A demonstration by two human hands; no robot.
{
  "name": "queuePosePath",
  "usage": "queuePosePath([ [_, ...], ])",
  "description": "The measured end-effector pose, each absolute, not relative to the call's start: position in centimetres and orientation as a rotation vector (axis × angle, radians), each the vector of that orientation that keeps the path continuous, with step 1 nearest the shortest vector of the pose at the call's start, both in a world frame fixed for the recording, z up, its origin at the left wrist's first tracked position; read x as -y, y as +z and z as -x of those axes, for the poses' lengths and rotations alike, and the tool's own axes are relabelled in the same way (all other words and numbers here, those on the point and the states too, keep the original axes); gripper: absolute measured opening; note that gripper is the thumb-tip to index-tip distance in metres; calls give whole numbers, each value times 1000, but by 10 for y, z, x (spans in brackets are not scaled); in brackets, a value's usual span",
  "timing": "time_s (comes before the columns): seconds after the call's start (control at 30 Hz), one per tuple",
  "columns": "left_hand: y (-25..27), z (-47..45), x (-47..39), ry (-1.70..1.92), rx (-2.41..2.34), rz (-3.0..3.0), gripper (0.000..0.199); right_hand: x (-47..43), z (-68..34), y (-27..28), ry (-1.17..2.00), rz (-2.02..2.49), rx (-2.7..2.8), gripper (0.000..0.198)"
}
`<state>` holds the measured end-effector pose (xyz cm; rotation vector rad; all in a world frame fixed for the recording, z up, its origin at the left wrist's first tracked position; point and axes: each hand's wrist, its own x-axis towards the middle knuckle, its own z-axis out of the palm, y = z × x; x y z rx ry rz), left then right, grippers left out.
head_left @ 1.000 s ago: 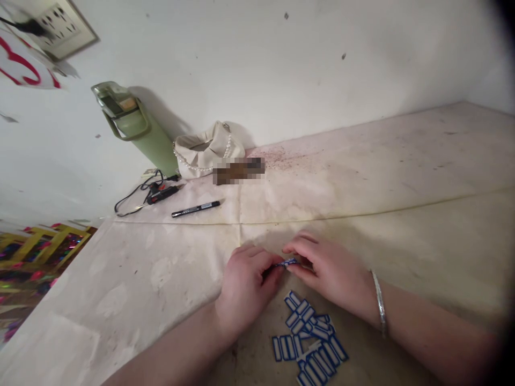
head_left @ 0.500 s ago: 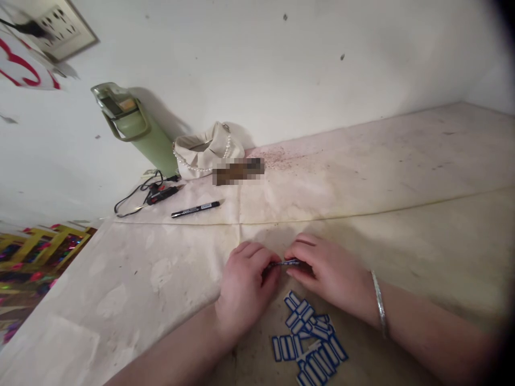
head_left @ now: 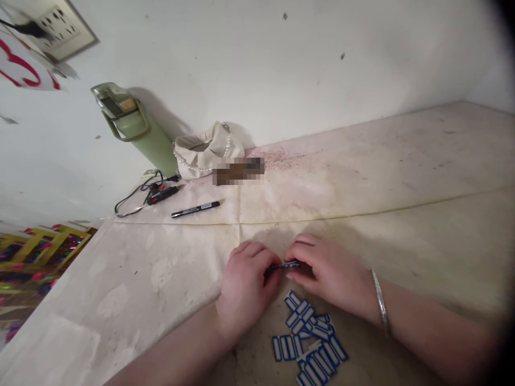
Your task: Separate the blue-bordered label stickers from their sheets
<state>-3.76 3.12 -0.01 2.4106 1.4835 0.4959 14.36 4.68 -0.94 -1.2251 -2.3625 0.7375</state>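
Observation:
Both hands pinch a thin blue-and-white strip (head_left: pixel 287 264) seen almost edge-on, just above the table. My left hand (head_left: pixel 250 279) has its thumb and forefinger closed on the strip's left end. At the right end, the thumb and fingers of my right hand (head_left: pixel 322 268) grip it, with a silvery bracelet (head_left: pixel 379 300) on that wrist. The fingers hide much of the strip. Below the hands lies a loose pile of white labels with blue borders (head_left: pixel 308 343), several of them overlapping and joined in short rows.
On the cloth-covered table (head_left: pixel 132 257) lie a black marker (head_left: pixel 196 209) and a black soldering iron-like tool (head_left: pixel 161 195) with a cord. Against the wall stand a green bottle (head_left: pixel 140 134) and a cream pouch with pearls (head_left: pixel 199 153). A blurred-out brown item (head_left: pixel 237 172) lies before the pouch.
The strip between my fingers has tilted slightly. Both hands keep nearly the same place and grip, and the pile has not moved.

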Motion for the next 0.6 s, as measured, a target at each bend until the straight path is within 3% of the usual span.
queuePosePath([
  [0.13, -1, 39, -32, 605, -1543, -2299, 6, -45, -145, -7, 792, 1261, 2233, 18],
  [0.3, -3, 42, -33, 752, -1656, -2115, 7, -44, -146, -7, 825, 1355, 2052, 7],
  [0.6, -3, 42, -33, 760, -1657, -2066, 7, -47, -151, -4, 813, 1215, 2403, 12],
])
